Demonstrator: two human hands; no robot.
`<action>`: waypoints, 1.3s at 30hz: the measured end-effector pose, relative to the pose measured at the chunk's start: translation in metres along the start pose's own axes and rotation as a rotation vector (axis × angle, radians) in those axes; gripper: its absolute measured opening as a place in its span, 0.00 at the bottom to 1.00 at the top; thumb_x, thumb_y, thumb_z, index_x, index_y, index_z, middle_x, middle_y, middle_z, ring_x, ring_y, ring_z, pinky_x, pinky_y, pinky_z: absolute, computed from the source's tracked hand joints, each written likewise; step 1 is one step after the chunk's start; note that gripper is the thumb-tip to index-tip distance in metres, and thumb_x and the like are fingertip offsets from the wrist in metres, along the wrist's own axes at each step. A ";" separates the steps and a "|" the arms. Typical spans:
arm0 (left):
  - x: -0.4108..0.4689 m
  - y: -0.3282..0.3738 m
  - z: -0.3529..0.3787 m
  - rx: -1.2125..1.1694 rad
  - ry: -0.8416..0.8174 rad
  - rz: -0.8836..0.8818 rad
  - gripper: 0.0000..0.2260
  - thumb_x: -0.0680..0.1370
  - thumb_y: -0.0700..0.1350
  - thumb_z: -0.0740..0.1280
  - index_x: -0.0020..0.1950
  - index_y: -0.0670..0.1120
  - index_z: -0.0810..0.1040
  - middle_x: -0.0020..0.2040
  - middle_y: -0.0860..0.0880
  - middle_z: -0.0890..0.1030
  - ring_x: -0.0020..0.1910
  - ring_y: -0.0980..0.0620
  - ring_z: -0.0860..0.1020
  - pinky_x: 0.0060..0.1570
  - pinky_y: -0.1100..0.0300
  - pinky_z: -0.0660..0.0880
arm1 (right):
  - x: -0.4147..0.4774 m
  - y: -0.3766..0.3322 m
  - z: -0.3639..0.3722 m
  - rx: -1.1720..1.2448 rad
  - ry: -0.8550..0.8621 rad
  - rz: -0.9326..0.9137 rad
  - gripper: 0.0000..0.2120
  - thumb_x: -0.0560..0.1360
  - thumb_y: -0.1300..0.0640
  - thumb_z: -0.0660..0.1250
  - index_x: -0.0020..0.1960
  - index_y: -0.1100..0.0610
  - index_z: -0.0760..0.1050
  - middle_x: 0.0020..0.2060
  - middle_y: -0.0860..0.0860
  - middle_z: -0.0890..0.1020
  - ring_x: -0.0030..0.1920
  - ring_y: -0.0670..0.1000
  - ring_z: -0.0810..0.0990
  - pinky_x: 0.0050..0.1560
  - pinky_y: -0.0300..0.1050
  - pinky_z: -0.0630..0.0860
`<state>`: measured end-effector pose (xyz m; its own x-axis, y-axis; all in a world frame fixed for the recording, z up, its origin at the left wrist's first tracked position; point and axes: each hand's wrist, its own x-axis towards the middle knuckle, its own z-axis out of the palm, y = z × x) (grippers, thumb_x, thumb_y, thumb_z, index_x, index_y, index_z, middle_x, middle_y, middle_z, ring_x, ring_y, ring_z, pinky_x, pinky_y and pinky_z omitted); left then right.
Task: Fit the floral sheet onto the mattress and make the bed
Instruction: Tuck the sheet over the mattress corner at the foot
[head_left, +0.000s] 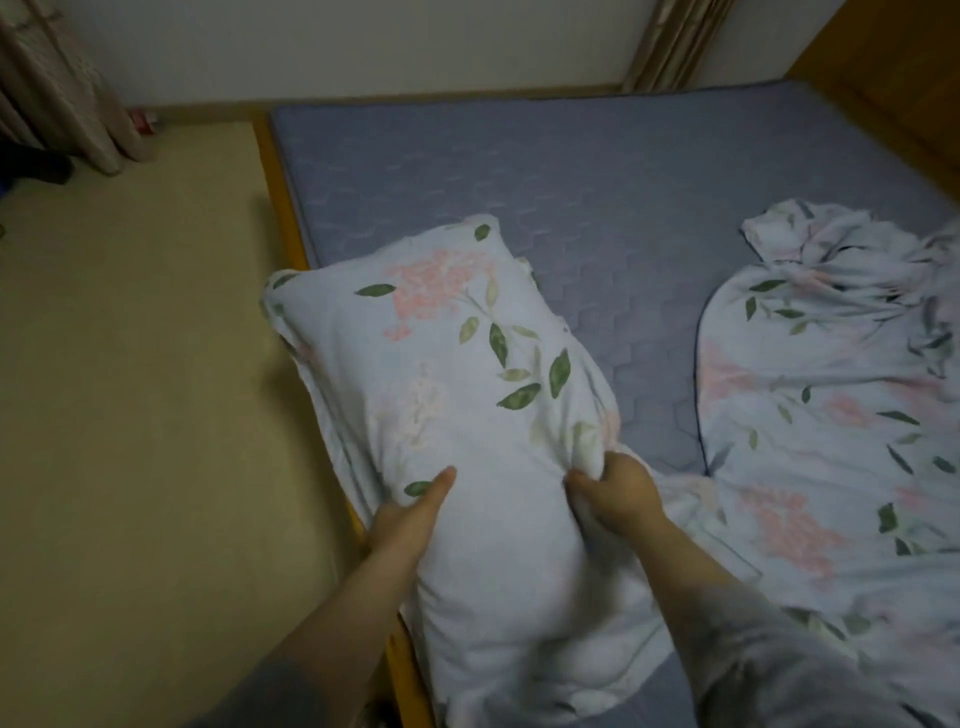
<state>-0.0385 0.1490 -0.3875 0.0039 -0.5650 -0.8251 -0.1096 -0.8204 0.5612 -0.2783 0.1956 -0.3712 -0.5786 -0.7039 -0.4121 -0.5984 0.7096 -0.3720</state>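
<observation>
From the head camera, both hands hold a floral pillow (441, 374) that stretches away from them, over the near left part of the mattress (571, 171). The left hand (410, 514) grips the pillow's left side, with the thumb lying flat on top and the fingers hidden underneath. The right hand (613, 493) is closed tight, its curled fingers bunching a fold of the pillow's cover near its right edge. To the right of the right hand, the floral sheet (821, 415) lies crumpled in a heap on the mattress, and one edge trails in under that wrist. Beyond the hands the grey-blue mattress is bare. Left of the left hand run the wooden bed frame (283, 208) and the tan floor (130, 364).
</observation>
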 end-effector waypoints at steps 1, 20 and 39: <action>-0.003 0.002 0.002 -0.017 0.046 0.026 0.50 0.56 0.69 0.75 0.71 0.44 0.67 0.69 0.45 0.71 0.64 0.42 0.73 0.65 0.48 0.70 | -0.010 -0.006 -0.004 0.055 0.019 -0.055 0.25 0.69 0.44 0.69 0.56 0.62 0.78 0.51 0.61 0.82 0.52 0.62 0.79 0.47 0.45 0.71; -0.415 -0.060 0.046 0.216 -0.218 0.859 0.12 0.66 0.50 0.77 0.37 0.51 0.75 0.42 0.53 0.79 0.47 0.53 0.75 0.50 0.63 0.67 | -0.439 0.151 -0.226 0.466 0.688 -0.061 0.23 0.63 0.39 0.63 0.49 0.55 0.79 0.43 0.51 0.84 0.46 0.53 0.81 0.46 0.50 0.78; -0.684 -0.280 0.176 0.392 -0.718 1.076 0.16 0.63 0.47 0.80 0.47 0.43 0.82 0.44 0.49 0.84 0.45 0.51 0.81 0.49 0.60 0.74 | -0.776 0.414 -0.273 0.538 1.106 0.284 0.19 0.72 0.55 0.70 0.61 0.60 0.76 0.56 0.56 0.81 0.57 0.57 0.78 0.58 0.49 0.75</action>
<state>-0.1858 0.7804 0.0082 -0.7659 -0.6367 0.0890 -0.0043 0.1435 0.9896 -0.2281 1.0273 0.0219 -0.9584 0.0093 0.2852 -0.2272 0.5799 -0.7824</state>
